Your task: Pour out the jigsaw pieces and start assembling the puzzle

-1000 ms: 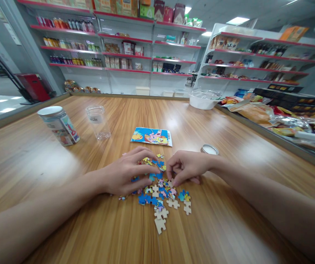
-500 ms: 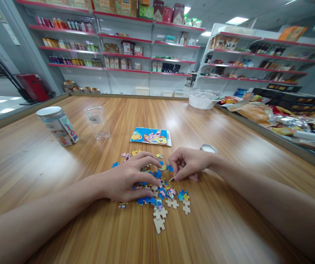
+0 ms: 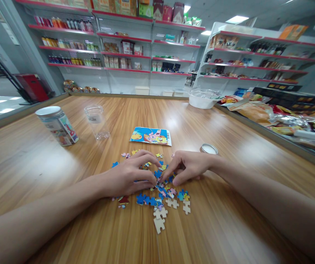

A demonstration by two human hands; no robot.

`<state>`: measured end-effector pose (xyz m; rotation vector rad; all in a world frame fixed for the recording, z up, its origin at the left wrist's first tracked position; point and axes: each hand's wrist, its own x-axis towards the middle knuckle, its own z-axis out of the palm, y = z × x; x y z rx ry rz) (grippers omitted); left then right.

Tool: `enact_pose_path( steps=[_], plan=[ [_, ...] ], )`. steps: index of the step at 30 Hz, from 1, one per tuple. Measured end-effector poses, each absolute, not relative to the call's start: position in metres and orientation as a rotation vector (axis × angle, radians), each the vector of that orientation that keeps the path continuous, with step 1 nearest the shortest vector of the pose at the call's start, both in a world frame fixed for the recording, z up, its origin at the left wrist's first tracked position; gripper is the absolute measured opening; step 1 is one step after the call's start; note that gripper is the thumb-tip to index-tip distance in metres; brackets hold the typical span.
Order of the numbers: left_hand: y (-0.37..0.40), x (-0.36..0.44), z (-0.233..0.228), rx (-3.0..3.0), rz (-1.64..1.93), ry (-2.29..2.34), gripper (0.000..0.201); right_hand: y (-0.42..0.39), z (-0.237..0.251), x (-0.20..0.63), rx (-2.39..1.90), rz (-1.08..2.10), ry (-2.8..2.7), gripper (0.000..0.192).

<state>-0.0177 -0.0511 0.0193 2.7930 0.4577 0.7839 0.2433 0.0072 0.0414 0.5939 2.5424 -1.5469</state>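
On the brown wood-grain counter [image 3: 201, 238], well short of its far edge, lie thin, multicoloured, wood-like jigsaw pieces [image 3: 162, 191]; left hand [image 3: 127, 176] grip unclear, right hand [image 3: 190, 165] fingers parted: light fingertip pressure should suit.

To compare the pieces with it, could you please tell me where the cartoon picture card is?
In the head view, the cartoon picture card lies on the table near centre, beyond the puzzle pieces and right of the clear jar.
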Motion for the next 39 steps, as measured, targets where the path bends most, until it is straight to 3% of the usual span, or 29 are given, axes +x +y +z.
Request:
enact_pose_path(
  steps=[17, 21, 24, 26, 31, 35, 39],
  plan=[
    [-0.054, -0.023, 0.028, 2.757, 0.559, 0.419, 0.05, -0.012, 0.044, 0.227, 0.662, -1.419, 2.666, 0.026],
    [-0.055, -0.023, 0.029, 2.74, 0.553, 0.429, 0.047, -0.003, 0.04, 0.235, 0.651, -1.508, 2.623, 0.021],
    [-0.057, -0.022, 0.032, 2.719, 0.557, 0.443, 0.035, -0.006, 0.043, 0.233, 0.632, -1.458, 2.641, 0.021],
    [-0.06, -0.021, 0.034, 2.72, 0.549, 0.439, 0.025, -0.013, 0.047, 0.228, 0.621, -1.35, 2.674, 0.023],
    [-0.065, -0.016, 0.039, 2.766, 0.495, 0.341, 0.025, -0.035, 0.064, 0.216, 0.568, -0.964, 2.715, 0.025],
    [-0.063, -0.018, 0.038, 2.75, 0.499, 0.368, 0.021, -0.045, 0.078, 0.214, 0.519, -0.725, 2.766, 0.015],
    [-0.061, -0.021, 0.035, 2.717, 0.529, 0.413, 0.019, -0.048, 0.082, 0.215, 0.486, -0.66, 2.773, 0.012]
  ],
)
